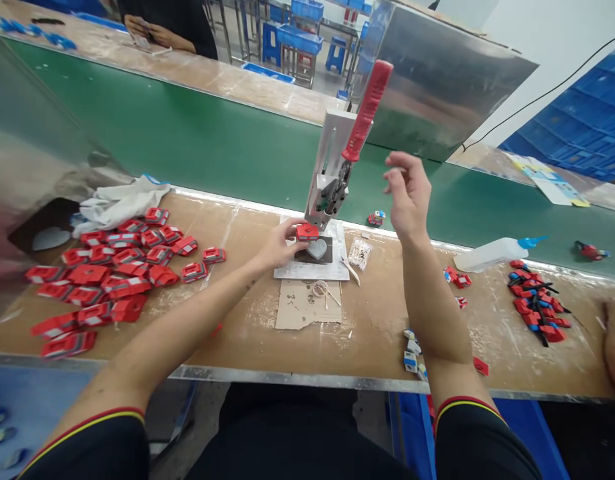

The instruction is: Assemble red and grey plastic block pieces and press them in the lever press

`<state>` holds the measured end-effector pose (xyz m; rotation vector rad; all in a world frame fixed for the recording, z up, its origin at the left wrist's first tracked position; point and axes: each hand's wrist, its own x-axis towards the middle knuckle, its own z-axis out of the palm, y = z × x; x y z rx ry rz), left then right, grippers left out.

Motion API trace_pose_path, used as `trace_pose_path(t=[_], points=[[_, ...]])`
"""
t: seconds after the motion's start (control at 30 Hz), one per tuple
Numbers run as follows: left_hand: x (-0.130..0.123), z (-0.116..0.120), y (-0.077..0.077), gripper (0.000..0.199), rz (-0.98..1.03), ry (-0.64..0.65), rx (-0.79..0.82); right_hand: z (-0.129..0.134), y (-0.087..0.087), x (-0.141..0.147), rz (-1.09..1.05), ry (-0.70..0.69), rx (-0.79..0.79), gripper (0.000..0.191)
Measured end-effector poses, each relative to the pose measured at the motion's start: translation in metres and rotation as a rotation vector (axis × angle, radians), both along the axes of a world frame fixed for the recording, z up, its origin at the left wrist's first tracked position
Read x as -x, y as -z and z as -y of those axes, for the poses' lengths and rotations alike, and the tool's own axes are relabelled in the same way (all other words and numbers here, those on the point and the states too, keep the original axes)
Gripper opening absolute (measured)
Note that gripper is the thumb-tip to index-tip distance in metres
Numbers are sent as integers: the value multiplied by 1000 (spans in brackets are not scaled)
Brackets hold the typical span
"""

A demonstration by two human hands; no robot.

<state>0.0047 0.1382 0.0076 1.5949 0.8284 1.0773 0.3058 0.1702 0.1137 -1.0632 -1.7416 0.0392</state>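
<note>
My left hand (281, 245) pinches a red toy car part (307, 232) at the foot of a metal hand press (332, 167). Just below that part, a grey heart-shaped piece (316, 249) lies on a dark pad on the white base plate (307, 272). The press's red handle (370, 110) points upward, touched by neither hand. To the right of it my right hand (410, 193) is raised, its fingers loosely curled and apart, with nothing visible in them. A pair of tweezers or a similar slim tool (352, 271) rests at the plate's right edge.
Many red toy cars (122, 267) are heaped at left beside a white cloth (120, 203). A cardboard scrap (307, 307), a bag of small white pieces (360, 254) and a white bottle (494, 255) lie nearby. Red-and-black parts (540, 303) are piled at right. Behind runs a green belt (227, 140).
</note>
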Motion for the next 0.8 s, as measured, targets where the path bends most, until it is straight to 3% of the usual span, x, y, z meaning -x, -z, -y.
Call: trace_pose_path(t=[0.13, 0.23, 0.37, 0.53, 0.8], points=[[-20, -1, 5, 46, -68, 12, -82, 6, -58, 64, 49, -205, -13, 57], [-31, -4, 9, 45, -83, 3, -99, 18, -74, 91, 46, -230, 9, 60], [-36, -8, 17, 45, -55, 0, -107, 58, -66, 93, 54, -268, -42, 51], [-36, -10, 22, 46, -39, -20, -129, 102, -51, 87, 270, -255, -182, 27], [-35, -8, 22, 46, -36, -11, -163, 99, -18, 80, 324, -256, -190, 32]])
